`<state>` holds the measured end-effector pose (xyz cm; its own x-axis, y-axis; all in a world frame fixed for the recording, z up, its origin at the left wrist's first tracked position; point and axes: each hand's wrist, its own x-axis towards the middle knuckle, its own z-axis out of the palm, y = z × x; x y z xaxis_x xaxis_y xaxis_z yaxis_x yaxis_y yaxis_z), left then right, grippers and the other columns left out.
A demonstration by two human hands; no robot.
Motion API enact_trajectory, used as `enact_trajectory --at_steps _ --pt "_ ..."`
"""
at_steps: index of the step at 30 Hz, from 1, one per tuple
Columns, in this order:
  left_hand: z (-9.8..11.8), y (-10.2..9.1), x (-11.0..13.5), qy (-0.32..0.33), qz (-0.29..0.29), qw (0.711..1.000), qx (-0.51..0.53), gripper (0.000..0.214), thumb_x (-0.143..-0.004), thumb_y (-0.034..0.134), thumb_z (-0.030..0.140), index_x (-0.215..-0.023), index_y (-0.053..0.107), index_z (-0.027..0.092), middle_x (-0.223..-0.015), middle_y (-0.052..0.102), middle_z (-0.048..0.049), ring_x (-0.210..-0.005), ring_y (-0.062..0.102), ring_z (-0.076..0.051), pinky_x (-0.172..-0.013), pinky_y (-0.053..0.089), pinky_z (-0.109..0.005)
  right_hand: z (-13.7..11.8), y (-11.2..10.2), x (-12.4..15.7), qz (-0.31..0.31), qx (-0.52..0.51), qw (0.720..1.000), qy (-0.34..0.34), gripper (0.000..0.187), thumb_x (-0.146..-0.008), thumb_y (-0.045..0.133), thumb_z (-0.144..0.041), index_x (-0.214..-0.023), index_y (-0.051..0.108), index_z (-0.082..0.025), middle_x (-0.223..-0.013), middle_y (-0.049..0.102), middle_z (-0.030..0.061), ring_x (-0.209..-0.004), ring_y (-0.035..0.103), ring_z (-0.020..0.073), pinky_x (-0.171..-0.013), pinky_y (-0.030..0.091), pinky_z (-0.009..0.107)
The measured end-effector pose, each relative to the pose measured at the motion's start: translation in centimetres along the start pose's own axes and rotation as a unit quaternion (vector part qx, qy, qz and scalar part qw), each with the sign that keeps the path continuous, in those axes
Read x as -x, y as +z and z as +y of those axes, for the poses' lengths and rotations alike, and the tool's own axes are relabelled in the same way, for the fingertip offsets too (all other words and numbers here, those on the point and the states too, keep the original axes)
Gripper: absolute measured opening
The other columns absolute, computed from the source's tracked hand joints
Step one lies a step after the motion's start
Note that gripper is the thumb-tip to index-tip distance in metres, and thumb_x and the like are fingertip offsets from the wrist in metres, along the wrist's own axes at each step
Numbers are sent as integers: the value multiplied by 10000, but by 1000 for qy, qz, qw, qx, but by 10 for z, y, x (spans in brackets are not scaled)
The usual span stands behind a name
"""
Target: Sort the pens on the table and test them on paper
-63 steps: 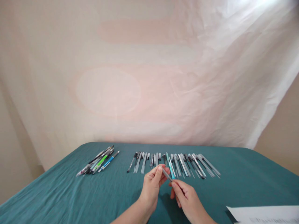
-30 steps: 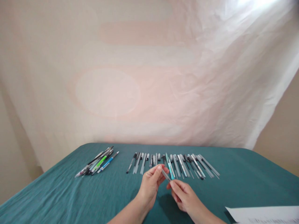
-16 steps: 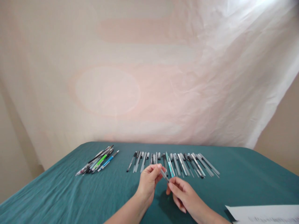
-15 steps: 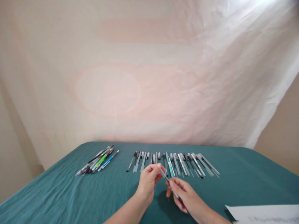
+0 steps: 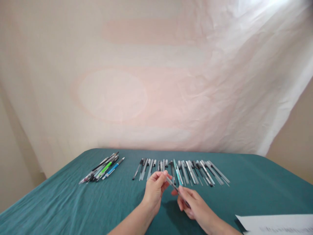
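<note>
My left hand (image 5: 154, 189) pinches the upper end of a thin grey pen (image 5: 174, 186) between thumb and fingertips. My right hand (image 5: 193, 204) closes its fingers round the pen's lower part. The pen slants from upper left to lower right, lifted just above the teal tablecloth (image 5: 61, 205). Directly behind my hands runs a row of several pens and pen parts (image 5: 188, 171) laid side by side.
A loose pile of several pens (image 5: 102, 168), one green and one blue, lies at the back left. A white printed sheet (image 5: 276, 223) sits at the near right corner. A pale draped cloth (image 5: 151, 78) hangs behind the table.
Both hands have stayed together on the grey pen, shifting slightly left. My right hand's fingers have slid along the pen's lower part.
</note>
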<state>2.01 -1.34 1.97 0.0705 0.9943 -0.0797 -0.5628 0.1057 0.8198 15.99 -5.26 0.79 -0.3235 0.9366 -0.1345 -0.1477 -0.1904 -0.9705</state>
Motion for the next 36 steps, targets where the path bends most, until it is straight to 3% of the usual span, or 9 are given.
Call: enact_trajectory --at_steps 2,7,10,14,21,23,28,31,36 --pt "-1 -1 0 3 -3 1000 2 226 -613 710 316 -650 581 133 -664 628 -10 -685 582 -112 -663 461 -220 2 0 -1 3 5 1000 -6 380 -808 402 -529 -771 475 -158 -507 459 -65 -309 219 4 -297 110 147" --pt "-1 -1 0 3 2 1000 1 206 -635 697 300 -663 569 142 -672 619 4 -709 588 -115 -671 462 -221 8 -1 -2 14 25 998 -53 299 -764 532 -472 -768 445 -186 -587 481 -69 -339 316 14 -280 206 127" --pt "-1 -1 0 1 3 1000 -2 209 -635 697 303 -660 566 142 -667 618 3 -706 589 -118 -666 462 -222 5 -1 -2 8 11 999 -30 313 -758 535 -479 -829 443 -188 -606 507 -61 -315 267 4 -273 157 129" --pt "-1 -2 -1 1 1 1000 -8 209 -645 689 300 -659 557 139 -652 614 3 -690 586 -113 -656 459 -216 1 0 0 3 1 1000 -1 370 -813 402 -520 -792 471 -157 -518 462 -62 -311 214 2 -293 110 138" --pt "-3 -2 0 14 10 1000 -10 220 -651 684 295 -667 526 142 -643 591 12 -676 581 -114 -649 457 -227 10 0 -2 14 70 996 -51 296 -801 453 -482 -750 432 -191 -523 416 -89 -315 267 25 -277 178 144" --pt "-4 -2 0 16 13 1000 -17 227 -651 684 294 -664 511 147 -632 586 16 -665 577 -112 -639 453 -225 12 -1 -2 18 88 994 -61 260 -796 485 -446 -764 416 -198 -516 396 -101 -326 265 26 -301 196 149" --pt "-5 -3 -1 20 21 999 -20 262 -659 680 295 -631 455 163 -564 533 48 -599 549 -94 -571 429 -202 8 -1 2 24 144 983 -113 197 -788 546 -346 -769 451 -174 -586 454 -65 -527 416 58 -494 324 166" --pt "-4 0 1 13 -18 1000 0 224 -685 661 284 -662 474 162 -593 549 39 -624 556 -95 -630 440 -221 8 0 2 28 138 985 -102 210 -802 522 -370 -798 487 -162 -577 436 -61 -512 397 57 -468 298 168" --pt "-3 8 11 -46 -110 992 41 245 -784 548 327 -964 540 162 -926 626 -75 -869 585 -166 -809 424 -315 10 0 -3 50 61 996 -45 305 -793 482 -476 -790 484 -171 -507 381 -86 -355 226 22 -337 132 176"
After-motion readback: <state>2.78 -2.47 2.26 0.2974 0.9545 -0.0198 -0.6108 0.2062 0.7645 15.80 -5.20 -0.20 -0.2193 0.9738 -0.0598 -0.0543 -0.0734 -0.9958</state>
